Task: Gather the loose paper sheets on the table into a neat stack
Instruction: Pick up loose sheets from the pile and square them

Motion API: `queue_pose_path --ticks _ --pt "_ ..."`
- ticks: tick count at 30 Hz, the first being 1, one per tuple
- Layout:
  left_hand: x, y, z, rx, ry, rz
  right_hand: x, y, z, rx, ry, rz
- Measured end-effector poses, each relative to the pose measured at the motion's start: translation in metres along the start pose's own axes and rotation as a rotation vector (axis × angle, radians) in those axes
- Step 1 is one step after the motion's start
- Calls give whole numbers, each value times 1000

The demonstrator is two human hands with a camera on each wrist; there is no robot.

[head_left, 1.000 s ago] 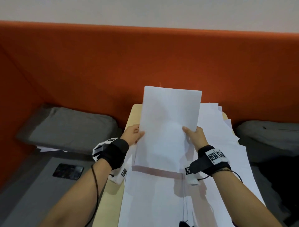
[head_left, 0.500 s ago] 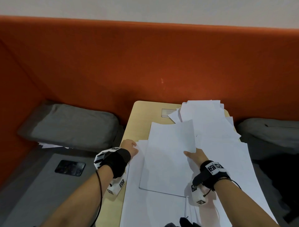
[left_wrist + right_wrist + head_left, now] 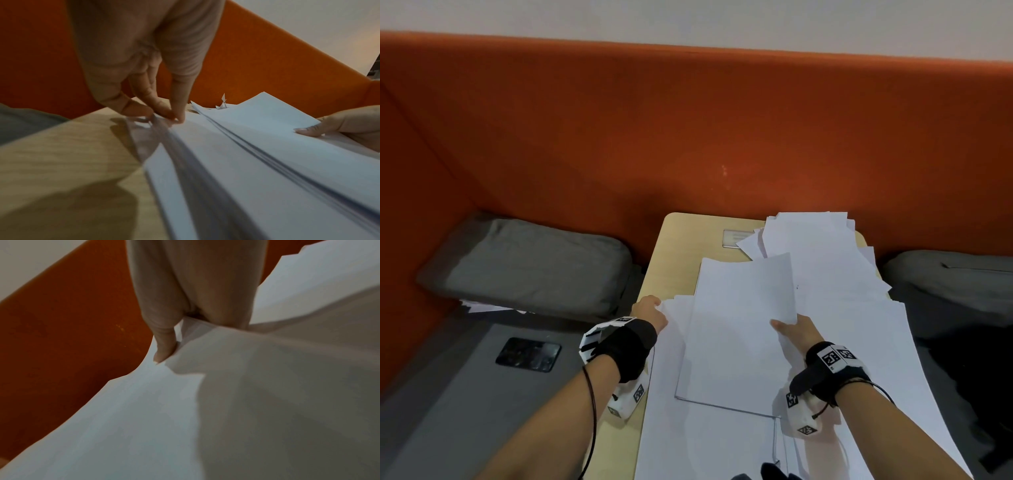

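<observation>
Orange padded wall [image 3: 688,137] behind, pale strip of plain wall above it. Far left: grey cushion [image 3: 527,270] against the orange, a few white sheet edges [image 3: 482,306] poking out under its near side, and a dark phone [image 3: 528,354] lying flat on the grey seat [image 3: 465,394] in front.

Next, left hand [image 3: 650,313] at the left edge of the pale wooden bench [image 3: 671,260], black wrist strap with white marker blocks behind it. Fingers [image 3: 176,104] pointed down and drawn close together, tips pinching the corner of the lower loose sheets [image 3: 671,359] where they meet the wood; corner blurred in the left wrist view, so probably only a few sheets caught.

Centre: gathered stack [image 3: 736,335] lying flat on top of the spread sheets, slightly skewed, its layered edges visible from the left wrist.

Right of that, right hand [image 3: 796,334] holding the stack's right edge, thumb [image 3: 164,344] pressed on top, remaining fingers hidden beneath the paper. Same strap and markers on that wrist.

Further right and toward the back: untidy heap of sheets [image 3: 822,253] fanned at odd angles over the far right corner of the bench, more paper reaching the near edge. Second grey cushion [image 3: 955,274] at the far right.
</observation>
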State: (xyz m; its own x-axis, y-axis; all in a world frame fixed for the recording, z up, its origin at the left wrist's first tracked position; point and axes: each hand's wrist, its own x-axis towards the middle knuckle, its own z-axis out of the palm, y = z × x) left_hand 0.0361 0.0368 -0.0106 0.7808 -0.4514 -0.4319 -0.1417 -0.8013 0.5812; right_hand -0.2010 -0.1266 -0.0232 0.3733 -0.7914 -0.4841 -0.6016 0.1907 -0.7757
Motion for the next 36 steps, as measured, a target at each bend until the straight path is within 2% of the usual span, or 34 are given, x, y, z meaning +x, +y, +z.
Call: queue_pose_path --ticks 2,4,7,11,16,17,19,21,22,24,27,29,34,36 --pt "-1 -4 0 -63 16 -3 1 0 0 0 -4 4" --pt "-2 -6 1 -69 12 51 1 1 0 4 -4 2" --pt "-4 -5 2 -68 -28 86 1 1 0 6 5 -3" --pt "-9 -3 4 17 -82 150 0 2 1 11 5 -4" --pt "-13 -13 2 -202 -24 170 0 4 1 37 8 0" --pt "-13 -17 2 -219 -46 180 0 5 1 39 3 3" --pt "-20 -22 4 -241 -191 189 0 6 1 46 -11 8" --pt "-28 -23 7 -166 -335 198 -1 6 0 75 -26 27" --pt "-29 -23 9 -137 -353 206 -1 6 0 95 -41 29" --pt "-30 -20 10 -191 -309 212 -5 3 -2 134 -62 29" --pt "-25 -15 7 -377 -142 147 -13 1 -6 204 -85 22" --pt "-21 -13 6 -430 -102 131 -14 2 -5 216 -80 14" --pt "-22 -6 13 -361 -32 181 -12 7 -2 221 -89 22" --pt "-26 -1 12 -309 -59 187 -13 4 -3 234 -90 16"
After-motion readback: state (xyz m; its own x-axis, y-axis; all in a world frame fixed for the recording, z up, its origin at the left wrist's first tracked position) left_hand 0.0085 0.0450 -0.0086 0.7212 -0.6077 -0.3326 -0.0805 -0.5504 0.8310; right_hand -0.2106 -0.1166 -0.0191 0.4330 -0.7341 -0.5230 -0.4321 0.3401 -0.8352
